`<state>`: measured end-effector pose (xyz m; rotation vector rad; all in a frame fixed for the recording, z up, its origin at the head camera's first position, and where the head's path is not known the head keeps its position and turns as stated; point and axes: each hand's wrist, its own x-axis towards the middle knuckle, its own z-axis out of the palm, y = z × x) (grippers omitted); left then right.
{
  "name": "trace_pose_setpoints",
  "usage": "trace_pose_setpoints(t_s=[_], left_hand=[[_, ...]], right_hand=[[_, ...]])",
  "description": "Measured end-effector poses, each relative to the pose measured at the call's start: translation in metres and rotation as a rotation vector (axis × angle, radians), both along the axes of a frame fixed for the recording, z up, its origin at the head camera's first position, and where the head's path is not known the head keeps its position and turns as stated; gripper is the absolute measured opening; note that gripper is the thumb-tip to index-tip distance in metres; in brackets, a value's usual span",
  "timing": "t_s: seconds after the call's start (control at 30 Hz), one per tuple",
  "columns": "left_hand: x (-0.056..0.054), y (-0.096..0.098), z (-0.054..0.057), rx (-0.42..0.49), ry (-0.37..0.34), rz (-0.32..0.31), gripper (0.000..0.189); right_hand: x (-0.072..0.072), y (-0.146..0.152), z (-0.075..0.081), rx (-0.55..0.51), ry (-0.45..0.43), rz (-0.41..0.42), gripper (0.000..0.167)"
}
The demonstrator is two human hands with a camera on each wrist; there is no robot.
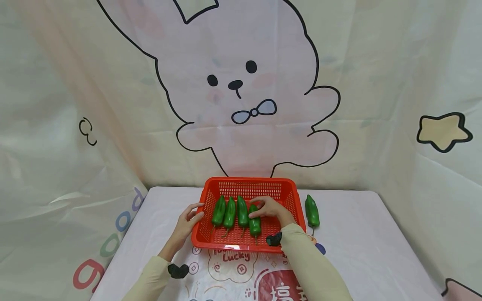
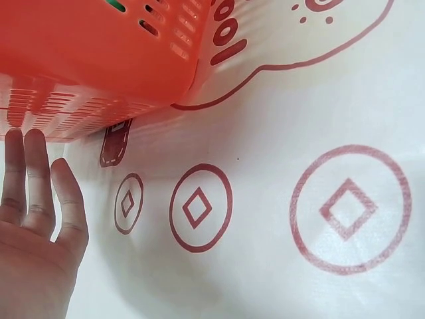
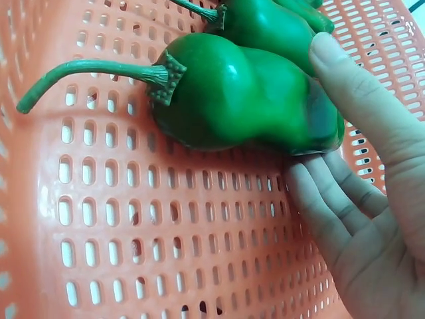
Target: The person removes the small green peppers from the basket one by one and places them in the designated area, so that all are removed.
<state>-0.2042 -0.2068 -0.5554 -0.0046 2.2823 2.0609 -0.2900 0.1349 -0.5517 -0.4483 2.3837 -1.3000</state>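
Note:
A red plastic basket point(image 1: 214, 245) with slotted walls stands on the table, and several green peppers lie side by side inside. With thumb and fingers on either side of its tip end, my right hand point(image 1: 269, 207) holds the rightmost pepper point(image 1: 255, 228) low in the basket. In the right wrist view that pepper point(image 3: 206, 93) shows its curved stem pointing away from the hand point(image 3: 372, 232). To its left lie the other peppers point(image 1: 242, 211). My left hand point(image 1: 187, 221) touches the basket's left side; its fingers look fairly straight in the left wrist view.
One more green pepper point(image 1: 312, 212) lies on the table just right of the basket. A white printed cloth point(image 1: 350, 246) covers the table. Behind and at the sides hang pale curtains point(image 1: 376, 83) with cartoon drawings.

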Motion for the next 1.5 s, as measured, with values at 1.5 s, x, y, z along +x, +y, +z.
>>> trace_pose_setpoints(t_s=[1.5], left_hand=[[-0.004,-0.002,0.003,-0.007,0.005,0.012,0.042]], right_hand=[[-0.005,-0.003,0.027,-0.575,-0.306,-0.158,0.06]])
